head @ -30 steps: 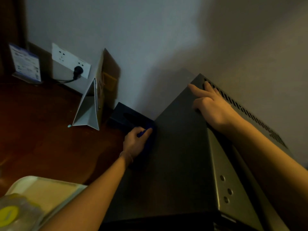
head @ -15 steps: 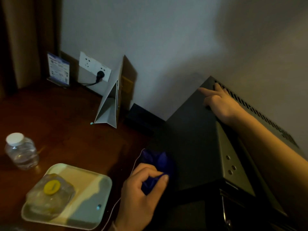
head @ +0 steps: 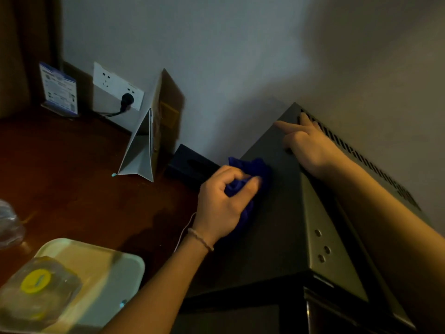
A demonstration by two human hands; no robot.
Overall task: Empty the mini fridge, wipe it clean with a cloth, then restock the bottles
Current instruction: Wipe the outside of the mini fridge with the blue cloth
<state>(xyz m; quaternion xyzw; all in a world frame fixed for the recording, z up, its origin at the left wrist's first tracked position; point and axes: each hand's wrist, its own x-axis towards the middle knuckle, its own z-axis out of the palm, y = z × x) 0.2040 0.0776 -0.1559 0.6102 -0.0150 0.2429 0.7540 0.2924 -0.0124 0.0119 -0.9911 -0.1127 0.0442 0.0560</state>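
Note:
The dark mini fridge (head: 277,237) fills the right half of the view, seen from above. My left hand (head: 224,203) grips a crumpled blue cloth (head: 252,172) and presses it against the fridge's left top surface near the back. My right hand (head: 305,145) rests on the fridge's top rear corner beside the vent slots, fingers partly curled. A clear water bottle (head: 8,225) stands at the left edge, cut off by the frame. The fridge's inside is hidden.
A pale tray (head: 103,268) at bottom left holds a clear wrapped item with a yellow label (head: 36,285). A folded card stand (head: 147,145), a dark box (head: 190,165), a wall socket with a plug (head: 120,92) and a blue sign (head: 59,89) line the wall.
My left hand has carried the blue cloth from the fridge's front left edge back up its top surface. My right hand has stayed on the rear corner.

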